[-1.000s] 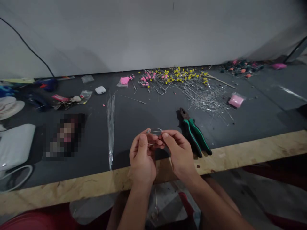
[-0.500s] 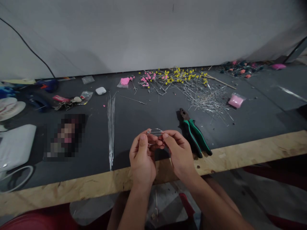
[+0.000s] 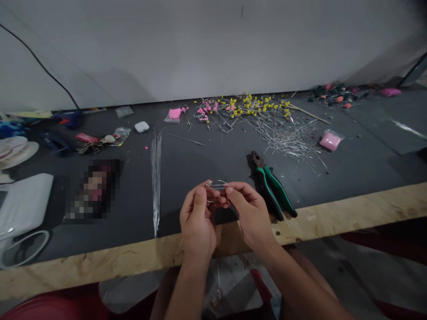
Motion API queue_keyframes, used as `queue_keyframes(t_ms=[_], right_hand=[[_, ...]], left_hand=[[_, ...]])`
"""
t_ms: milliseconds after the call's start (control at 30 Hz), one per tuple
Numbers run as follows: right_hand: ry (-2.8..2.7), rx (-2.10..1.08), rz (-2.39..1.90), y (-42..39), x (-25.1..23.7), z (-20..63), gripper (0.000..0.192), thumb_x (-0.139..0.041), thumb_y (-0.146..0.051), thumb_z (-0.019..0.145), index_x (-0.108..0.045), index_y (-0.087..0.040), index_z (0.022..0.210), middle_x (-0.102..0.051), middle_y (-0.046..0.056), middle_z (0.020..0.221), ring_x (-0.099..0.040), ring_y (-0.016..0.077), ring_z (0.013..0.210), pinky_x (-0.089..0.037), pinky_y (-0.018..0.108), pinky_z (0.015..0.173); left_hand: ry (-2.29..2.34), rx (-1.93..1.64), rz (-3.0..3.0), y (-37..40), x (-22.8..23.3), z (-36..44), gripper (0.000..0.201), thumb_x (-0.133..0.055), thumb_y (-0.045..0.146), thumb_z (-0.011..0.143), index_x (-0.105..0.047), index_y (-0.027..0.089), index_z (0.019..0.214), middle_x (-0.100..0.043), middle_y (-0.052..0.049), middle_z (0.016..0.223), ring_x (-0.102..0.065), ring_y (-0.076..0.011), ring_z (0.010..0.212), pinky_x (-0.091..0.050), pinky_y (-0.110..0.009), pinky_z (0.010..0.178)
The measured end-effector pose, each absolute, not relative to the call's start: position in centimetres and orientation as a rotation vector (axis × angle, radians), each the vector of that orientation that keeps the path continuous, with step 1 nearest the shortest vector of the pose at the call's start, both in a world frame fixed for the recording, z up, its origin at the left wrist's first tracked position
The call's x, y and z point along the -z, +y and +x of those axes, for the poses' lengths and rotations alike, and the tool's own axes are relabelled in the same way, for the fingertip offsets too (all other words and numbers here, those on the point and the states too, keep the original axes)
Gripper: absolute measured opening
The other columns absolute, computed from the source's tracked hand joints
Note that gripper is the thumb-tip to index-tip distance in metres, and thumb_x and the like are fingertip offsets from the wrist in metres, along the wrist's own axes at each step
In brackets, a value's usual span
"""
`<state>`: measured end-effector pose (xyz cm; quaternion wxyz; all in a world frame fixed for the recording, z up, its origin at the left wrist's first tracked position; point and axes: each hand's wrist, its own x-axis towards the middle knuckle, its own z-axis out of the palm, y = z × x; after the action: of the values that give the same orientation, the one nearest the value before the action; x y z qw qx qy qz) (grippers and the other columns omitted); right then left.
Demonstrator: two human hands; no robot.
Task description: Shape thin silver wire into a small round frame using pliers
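Note:
Between my two hands is a thin silvery wire (image 3: 218,181) bent into a rounded loop, with straighter strands across its middle. My left hand (image 3: 199,218) pinches its left side between thumb and fingers. On the loop's right side, the thumb and fingers of my right hand (image 3: 251,213) are closed too. Both hands are held above the table's front edge, and the lower part of the loop is partly hidden by fingers. Pliers (image 3: 271,186) with green and black handles lie just right of my right hand. A bundle of straight wires (image 3: 155,182) lies to the left.
Toward the back lie a heap of cut wires (image 3: 287,138), yellow-tipped wire pieces (image 3: 260,104) and pink-tipped ones (image 3: 207,109). A bag of pink material (image 3: 331,140) sits at right. At left are a white case (image 3: 142,127), keys (image 3: 91,144) and a white device (image 3: 28,202).
Both hands stay in nearly the same place with the wire loop between them. The whole view has shifted very slightly; nothing on the table has visibly moved.

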<state>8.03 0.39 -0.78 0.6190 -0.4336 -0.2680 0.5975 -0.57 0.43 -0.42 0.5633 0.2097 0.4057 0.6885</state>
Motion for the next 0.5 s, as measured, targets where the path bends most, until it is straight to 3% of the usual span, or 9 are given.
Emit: queue_keyframes(t_ms=[500], right_hand=[[-0.629,-1.346,-1.081,0.50,0.49,7.49,0.007,-0.072,-0.029,0.075,-0.072,-0.022,0.077,-0.068,-0.002,0.069,-0.059,0.0110,0.062,-0.049,0.026,0.062]], left_hand=[[0.960,-1.611,0.452,0.30,0.11,-0.93,0.018,-0.068,0.035,0.080,-0.070,0.018,0.086,-0.066,-0.001,0.067,-0.063,-0.0106,0.057,-0.053,-0.024,0.061]])
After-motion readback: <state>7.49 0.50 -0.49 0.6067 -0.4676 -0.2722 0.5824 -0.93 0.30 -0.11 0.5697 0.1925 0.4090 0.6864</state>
